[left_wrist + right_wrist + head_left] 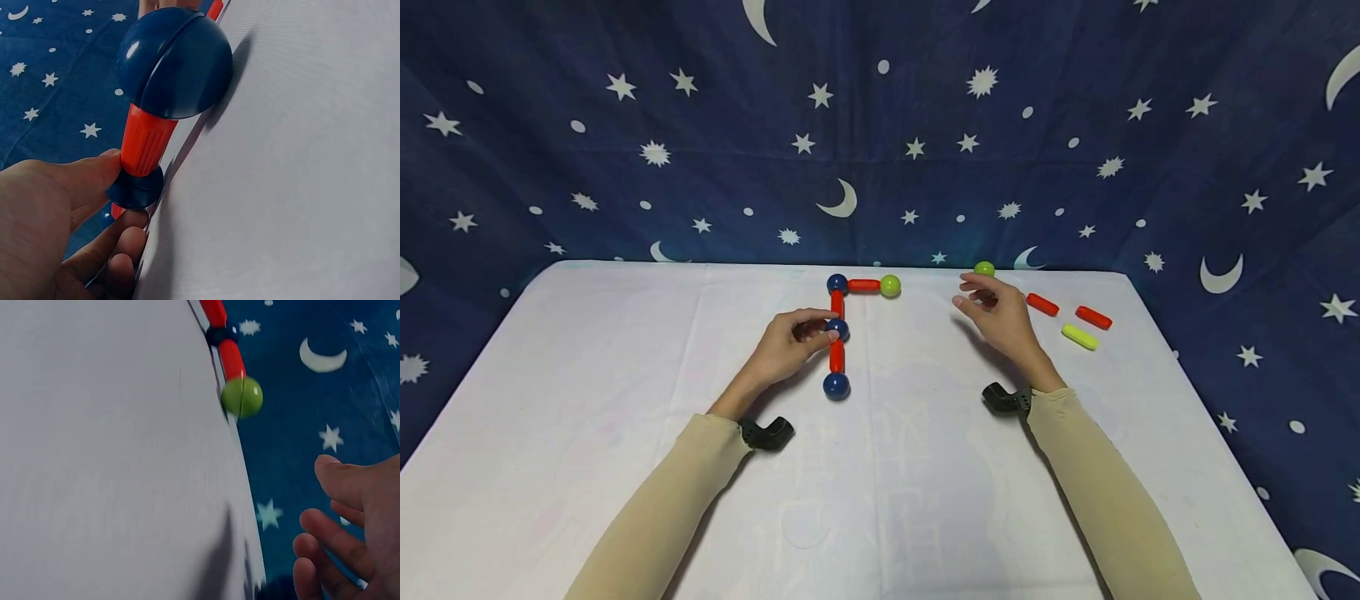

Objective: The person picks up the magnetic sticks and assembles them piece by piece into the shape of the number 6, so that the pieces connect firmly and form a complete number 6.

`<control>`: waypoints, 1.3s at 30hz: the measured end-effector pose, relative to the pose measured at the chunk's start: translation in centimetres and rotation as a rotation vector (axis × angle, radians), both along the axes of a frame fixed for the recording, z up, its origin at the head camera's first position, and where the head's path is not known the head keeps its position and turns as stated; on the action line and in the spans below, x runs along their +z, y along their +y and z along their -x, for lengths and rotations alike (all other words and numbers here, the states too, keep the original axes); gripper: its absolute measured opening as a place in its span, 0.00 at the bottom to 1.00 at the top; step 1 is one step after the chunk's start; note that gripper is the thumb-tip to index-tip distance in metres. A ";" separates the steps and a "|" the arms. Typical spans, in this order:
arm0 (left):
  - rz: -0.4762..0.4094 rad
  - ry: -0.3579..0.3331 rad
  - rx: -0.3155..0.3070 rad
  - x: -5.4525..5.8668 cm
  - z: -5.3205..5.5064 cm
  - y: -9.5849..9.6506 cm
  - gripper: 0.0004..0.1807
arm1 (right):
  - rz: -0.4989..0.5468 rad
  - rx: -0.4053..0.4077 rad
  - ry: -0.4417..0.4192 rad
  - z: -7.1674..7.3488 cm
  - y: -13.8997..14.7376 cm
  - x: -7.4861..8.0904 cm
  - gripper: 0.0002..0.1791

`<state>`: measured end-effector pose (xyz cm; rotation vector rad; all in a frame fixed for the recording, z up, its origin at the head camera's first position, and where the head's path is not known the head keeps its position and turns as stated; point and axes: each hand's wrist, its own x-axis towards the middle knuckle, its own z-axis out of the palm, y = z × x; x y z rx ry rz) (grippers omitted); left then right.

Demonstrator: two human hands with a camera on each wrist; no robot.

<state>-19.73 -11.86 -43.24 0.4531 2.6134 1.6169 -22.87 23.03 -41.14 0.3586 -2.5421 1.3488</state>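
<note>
My left hand [781, 348] pinches the middle blue ball [839, 327] of a joined ball-and-rod shape. From that ball one red rod [837, 358] runs toward me to a near blue ball [837, 386]. Another red rod [837, 303] leads away to a far blue ball [837, 285]. A third red rod [863, 286] goes right from there to a green ball [891, 286]. In the left wrist view the near blue ball [178, 65] looms large. My right hand [1003, 317] holds nothing, fingers loosely bent, close to a loose green ball [984, 268] that it partly hides.
Right of my right hand lie two loose red rods [1042, 304] and a yellow-green rod [1079, 337]. All of it is on a white-covered table [917, 500]. Behind the far edge hangs a dark blue cloth [722, 150] with moons and stars.
</note>
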 end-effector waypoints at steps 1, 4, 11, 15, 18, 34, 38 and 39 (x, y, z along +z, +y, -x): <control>0.000 -0.001 0.000 0.0 0.0 0.0 0.17 | -0.002 -0.007 0.004 -0.1 0.6 0.0 0.22; -0.003 -0.003 0.000 0.0 0.0 0.0 0.17 | -0.023 -0.036 0.026 -0.6 2.3 -0.1 0.22; -0.007 0.001 -0.004 0.0 0.0 0.0 0.17 | -0.069 -0.129 0.051 -1.6 6.1 0.2 0.22; -0.002 -0.003 -0.005 -0.1 0.0 0.0 0.17 | -0.096 -0.184 0.070 -2.2 8.2 0.2 0.21; 0.000 -0.003 -0.006 -0.1 0.0 0.0 0.17 | -0.117 -0.218 0.082 -2.8 9.6 0.3 0.20; 0.015 -0.005 0.000 0.1 0.0 0.1 0.17 | -0.179 -0.282 0.005 -5.3 14.8 -0.6 0.20; 0.015 -0.006 0.000 0.0 0.0 0.0 0.17 | -0.226 -0.277 -0.039 -5.5 15.3 -0.9 0.20; 0.014 -0.006 0.000 0.0 0.0 0.0 0.17 | -0.236 -0.273 -0.053 -5.6 15.5 -0.9 0.21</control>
